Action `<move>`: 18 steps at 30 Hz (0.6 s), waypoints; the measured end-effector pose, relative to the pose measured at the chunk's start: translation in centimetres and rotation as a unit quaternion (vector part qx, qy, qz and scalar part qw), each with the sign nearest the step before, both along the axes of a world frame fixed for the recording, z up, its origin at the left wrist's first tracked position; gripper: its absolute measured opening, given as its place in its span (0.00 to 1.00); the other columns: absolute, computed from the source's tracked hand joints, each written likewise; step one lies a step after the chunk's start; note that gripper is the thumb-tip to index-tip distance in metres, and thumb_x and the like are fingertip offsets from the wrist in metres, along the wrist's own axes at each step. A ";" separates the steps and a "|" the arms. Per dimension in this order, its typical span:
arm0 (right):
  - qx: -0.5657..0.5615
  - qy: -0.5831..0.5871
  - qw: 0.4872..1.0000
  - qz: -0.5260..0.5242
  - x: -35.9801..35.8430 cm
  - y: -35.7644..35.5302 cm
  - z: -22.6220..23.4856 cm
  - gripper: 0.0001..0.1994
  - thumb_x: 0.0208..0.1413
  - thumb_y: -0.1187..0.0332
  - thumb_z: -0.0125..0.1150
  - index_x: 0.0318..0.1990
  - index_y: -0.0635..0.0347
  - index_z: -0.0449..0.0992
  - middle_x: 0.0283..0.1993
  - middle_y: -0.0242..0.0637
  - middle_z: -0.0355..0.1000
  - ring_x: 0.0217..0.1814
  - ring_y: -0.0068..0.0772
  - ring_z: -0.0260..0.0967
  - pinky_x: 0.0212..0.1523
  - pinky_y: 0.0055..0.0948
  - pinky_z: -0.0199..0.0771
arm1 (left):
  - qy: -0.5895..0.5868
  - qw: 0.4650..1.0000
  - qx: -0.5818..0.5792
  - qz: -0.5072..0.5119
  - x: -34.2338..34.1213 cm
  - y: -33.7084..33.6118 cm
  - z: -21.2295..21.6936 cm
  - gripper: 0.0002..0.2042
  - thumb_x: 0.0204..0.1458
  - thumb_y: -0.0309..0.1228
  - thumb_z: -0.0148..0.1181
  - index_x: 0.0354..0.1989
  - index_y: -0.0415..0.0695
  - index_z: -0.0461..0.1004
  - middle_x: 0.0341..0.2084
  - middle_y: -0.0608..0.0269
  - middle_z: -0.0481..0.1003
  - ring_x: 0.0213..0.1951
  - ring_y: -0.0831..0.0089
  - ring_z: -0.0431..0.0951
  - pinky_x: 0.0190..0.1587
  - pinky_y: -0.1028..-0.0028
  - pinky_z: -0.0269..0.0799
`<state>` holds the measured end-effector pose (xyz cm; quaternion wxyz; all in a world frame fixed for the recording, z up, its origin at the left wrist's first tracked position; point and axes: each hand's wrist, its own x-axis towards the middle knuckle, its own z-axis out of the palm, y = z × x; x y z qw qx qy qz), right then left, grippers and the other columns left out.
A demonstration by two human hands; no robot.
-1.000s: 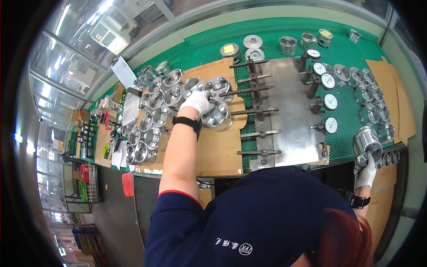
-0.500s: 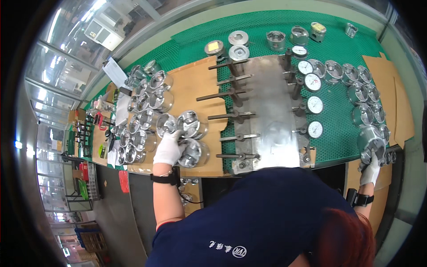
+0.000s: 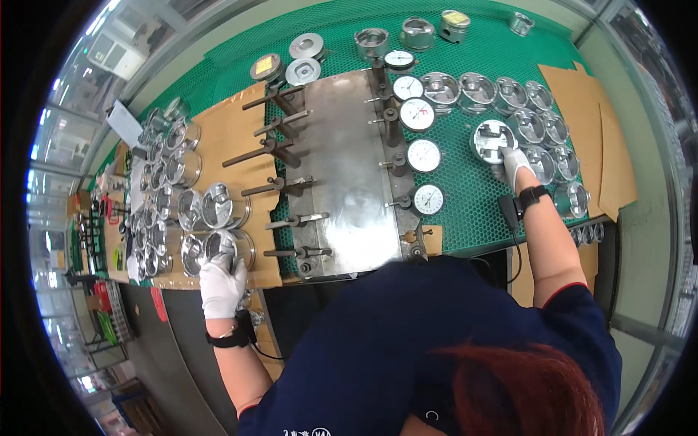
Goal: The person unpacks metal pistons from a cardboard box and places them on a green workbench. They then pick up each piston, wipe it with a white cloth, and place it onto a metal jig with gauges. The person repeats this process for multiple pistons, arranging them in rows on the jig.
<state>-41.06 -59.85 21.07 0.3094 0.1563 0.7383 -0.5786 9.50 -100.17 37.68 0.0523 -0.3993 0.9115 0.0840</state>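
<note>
Metal engine pistons, hollow side up, stand on both sides of the work table. In my gloved right hand (image 3: 515, 166) is a silver piston (image 3: 488, 138), its open inside facing up, at the left of the right-hand group. The fingers close on its near right edge. My gloved left hand (image 3: 222, 288) is closed at the near side of another piston (image 3: 243, 251), by the table's front edge. Its fingertips reach into that piston's hollow. Close by stand a piston (image 3: 193, 251) to the left and one more (image 3: 227, 206) behind.
A steel plate (image 3: 345, 167) with clamp posts lies mid-table, lined on its right with several dial gauges (image 3: 424, 155). Cardboard (image 3: 225, 131) lies under left pistons; green matting (image 3: 465, 196) covers the table. More pistons (image 3: 417, 33) stand at the back. A cable hangs from my right wrist.
My right hand has carried its piston left and away from me, from the front right corner to beside the group. My left hand has shifted toward the table's front edge. The view has swung right.
</note>
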 end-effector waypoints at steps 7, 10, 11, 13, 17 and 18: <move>-0.036 0.082 0.994 -0.058 -2.8 -2.7 -0.4 0.17 0.67 0.54 0.49 0.46 0.56 0.77 0.38 0.39 0.77 0.32 0.35 0.77 0.31 0.34 0.78 | 0.033 0.995 -0.086 0.027 -0.7 1.4 -2.4 0.16 0.52 0.38 0.67 0.39 0.36 0.83 0.29 0.44 0.82 0.37 0.46 0.82 0.46 0.56 0.76; -0.101 0.106 0.987 -0.061 -0.3 -1.2 1.2 0.19 0.66 0.57 0.52 0.58 0.59 0.72 0.44 0.41 0.77 0.37 0.38 0.79 0.36 0.36 0.80 | 0.011 0.993 -0.089 0.080 -0.2 1.8 -2.7 0.16 0.55 0.40 0.65 0.37 0.36 0.83 0.26 0.46 0.81 0.35 0.48 0.82 0.44 0.59 0.76; -0.101 0.122 0.986 -0.052 1.6 -1.4 3.1 0.20 0.66 0.59 0.53 0.60 0.59 0.72 0.45 0.41 0.77 0.38 0.38 0.79 0.37 0.35 0.80 | 0.044 0.990 -0.085 0.104 1.1 1.6 -3.4 0.17 0.55 0.42 0.64 0.35 0.37 0.82 0.24 0.44 0.80 0.33 0.48 0.82 0.41 0.58 0.76; -0.115 0.161 0.980 -0.034 4.5 -1.3 5.9 0.22 0.67 0.61 0.54 0.64 0.60 0.69 0.45 0.40 0.76 0.38 0.35 0.78 0.38 0.33 0.79 | 0.104 0.980 -0.085 0.150 4.9 0.5 -4.5 0.19 0.56 0.45 0.63 0.30 0.38 0.81 0.22 0.41 0.78 0.28 0.48 0.81 0.35 0.58 0.76; -0.130 0.189 0.969 0.096 9.6 -1.0 12.0 0.26 0.66 0.62 0.56 0.68 0.61 0.64 0.43 0.36 0.75 0.36 0.28 0.77 0.40 0.28 0.80 | 0.433 0.809 0.239 0.317 2.8 3.1 1.0 0.21 0.59 0.45 0.61 0.42 0.34 0.80 0.34 0.58 0.82 0.34 0.70 0.80 0.40 0.69 0.75; -0.146 0.194 0.961 0.135 11.3 -1.7 13.5 0.23 0.66 0.63 0.55 0.66 0.61 0.68 0.42 0.36 0.76 0.36 0.26 0.76 0.40 0.27 0.79 | 0.438 0.761 0.345 0.333 2.1 3.8 3.3 0.20 0.59 0.42 0.61 0.44 0.34 0.80 0.38 0.61 0.82 0.38 0.72 0.79 0.43 0.71 0.74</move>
